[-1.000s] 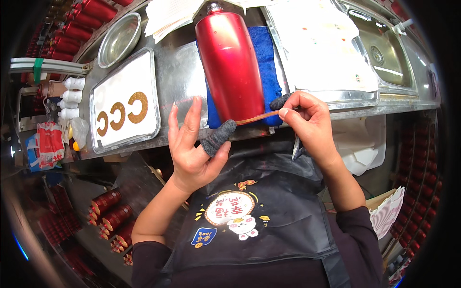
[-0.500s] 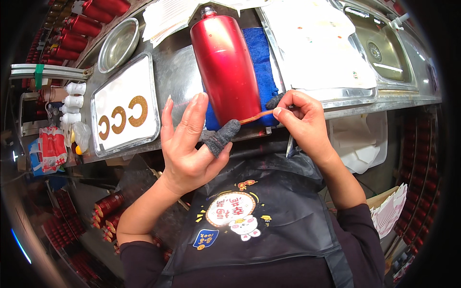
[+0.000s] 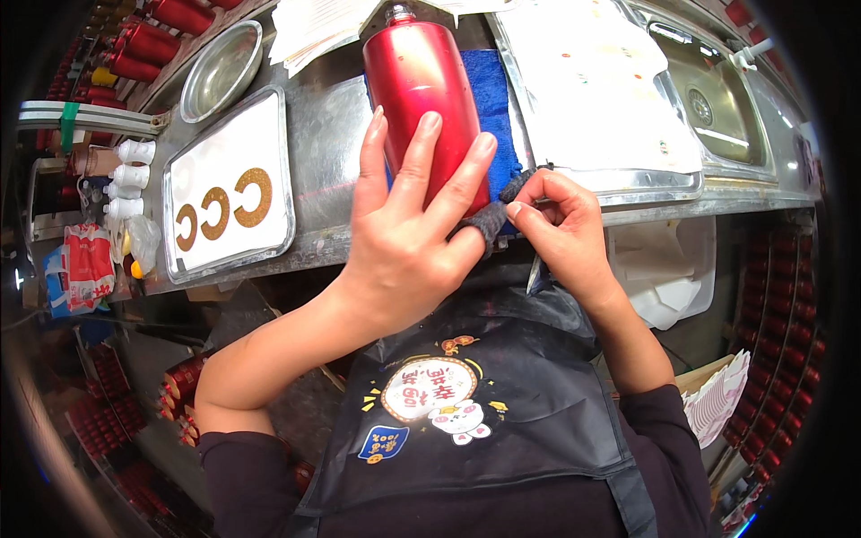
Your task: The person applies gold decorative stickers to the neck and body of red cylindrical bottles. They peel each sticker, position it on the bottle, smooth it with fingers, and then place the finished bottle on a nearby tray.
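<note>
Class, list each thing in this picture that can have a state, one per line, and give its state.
red bottle: lying on its side on the blue cloth.
left hand: open, fingers spread on the bottle.
right hand: pinched at the left thumb's grey fingertip cover.
white tray: flat, carrying three golden C-shapes.
steel bowl: upright, empty.
sink: empty.

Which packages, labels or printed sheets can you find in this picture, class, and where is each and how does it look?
Red-and-white packet: far left edge, crinkled plastic.
White tray sheet: left of the red bottle, rectangular, bearing three gold curved pieces.
White printed sheet: right of the bottle, pale with small marks.
Round apron badge: on the dark apron, white, orange-rimmed.
</note>
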Demonstrator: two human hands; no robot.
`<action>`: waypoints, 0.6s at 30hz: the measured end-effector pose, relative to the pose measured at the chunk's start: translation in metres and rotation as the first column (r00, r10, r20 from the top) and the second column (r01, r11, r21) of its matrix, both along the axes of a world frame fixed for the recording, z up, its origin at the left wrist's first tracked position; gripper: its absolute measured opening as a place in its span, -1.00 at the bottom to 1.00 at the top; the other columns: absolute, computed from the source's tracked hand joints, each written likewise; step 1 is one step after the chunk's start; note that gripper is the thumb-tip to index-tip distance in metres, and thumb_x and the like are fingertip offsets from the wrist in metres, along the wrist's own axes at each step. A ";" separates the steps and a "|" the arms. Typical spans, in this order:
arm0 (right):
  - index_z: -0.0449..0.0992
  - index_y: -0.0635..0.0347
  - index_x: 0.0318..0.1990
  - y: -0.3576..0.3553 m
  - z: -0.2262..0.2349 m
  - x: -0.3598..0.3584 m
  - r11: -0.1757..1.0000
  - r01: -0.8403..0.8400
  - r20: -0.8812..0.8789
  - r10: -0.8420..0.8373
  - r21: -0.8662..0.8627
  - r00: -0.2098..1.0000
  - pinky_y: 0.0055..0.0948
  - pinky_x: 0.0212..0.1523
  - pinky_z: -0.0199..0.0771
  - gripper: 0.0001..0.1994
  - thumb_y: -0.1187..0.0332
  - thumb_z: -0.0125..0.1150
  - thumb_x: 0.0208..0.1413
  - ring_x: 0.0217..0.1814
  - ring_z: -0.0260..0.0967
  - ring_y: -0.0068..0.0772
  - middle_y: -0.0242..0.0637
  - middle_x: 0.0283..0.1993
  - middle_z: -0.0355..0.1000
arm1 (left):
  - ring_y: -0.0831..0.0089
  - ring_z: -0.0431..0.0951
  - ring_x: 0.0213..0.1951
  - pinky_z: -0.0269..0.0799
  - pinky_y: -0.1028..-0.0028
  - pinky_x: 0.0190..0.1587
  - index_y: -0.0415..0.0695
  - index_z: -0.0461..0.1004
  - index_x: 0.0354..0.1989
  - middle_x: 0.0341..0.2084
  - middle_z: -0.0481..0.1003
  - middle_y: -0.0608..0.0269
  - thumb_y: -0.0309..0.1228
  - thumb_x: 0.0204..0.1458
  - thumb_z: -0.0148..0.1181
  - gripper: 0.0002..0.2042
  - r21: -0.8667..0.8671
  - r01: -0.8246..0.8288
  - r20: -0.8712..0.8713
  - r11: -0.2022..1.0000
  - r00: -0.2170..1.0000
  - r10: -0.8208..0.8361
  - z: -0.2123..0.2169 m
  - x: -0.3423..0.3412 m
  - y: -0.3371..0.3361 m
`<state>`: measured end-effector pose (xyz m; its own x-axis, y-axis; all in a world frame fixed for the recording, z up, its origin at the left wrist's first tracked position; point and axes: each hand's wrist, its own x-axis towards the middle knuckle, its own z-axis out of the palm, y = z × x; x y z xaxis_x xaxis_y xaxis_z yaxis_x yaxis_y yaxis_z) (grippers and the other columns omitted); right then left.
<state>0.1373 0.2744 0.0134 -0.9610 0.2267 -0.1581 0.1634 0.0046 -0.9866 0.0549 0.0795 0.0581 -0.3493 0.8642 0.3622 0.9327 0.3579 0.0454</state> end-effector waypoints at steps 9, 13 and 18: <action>0.53 0.25 -0.41 0.001 0.021 0.002 0.994 -0.105 0.094 0.106 -0.010 0.990 -0.74 -0.45 0.07 -0.91 0.51 0.33 0.10 -0.47 0.13 -0.88 -0.55 -0.34 0.32 | -0.11 0.34 0.35 0.09 -0.23 0.33 -0.30 0.52 0.13 0.25 0.41 -0.15 -0.44 -0.22 0.55 -0.36 0.480 -0.253 0.373 0.840 0.926 0.066 -0.050 0.009 -0.017; 0.52 0.24 -0.40 0.001 0.030 0.001 0.992 -0.085 0.109 0.096 -0.098 0.989 -0.75 -0.46 0.05 -0.91 0.51 0.32 0.10 -0.48 0.13 -0.90 -0.58 -0.39 0.35 | -0.11 0.34 0.34 0.08 -0.23 0.33 -0.35 0.48 0.15 0.28 0.35 -0.23 -0.45 -0.16 0.53 -0.38 0.414 -0.266 0.391 0.871 0.915 0.093 -0.058 0.022 -0.045; 0.50 0.23 -0.40 0.005 0.037 0.004 0.995 -0.084 0.067 0.088 -0.057 0.994 -0.75 -0.49 0.06 -0.91 0.51 0.29 0.11 -0.49 0.14 -0.90 -0.60 -0.42 0.36 | -0.12 0.39 0.30 -0.02 -0.24 0.36 -0.28 0.58 0.02 0.29 0.35 -0.22 -0.45 -0.13 0.50 -0.53 0.321 -0.253 0.415 0.913 0.904 0.104 -0.067 0.030 -0.057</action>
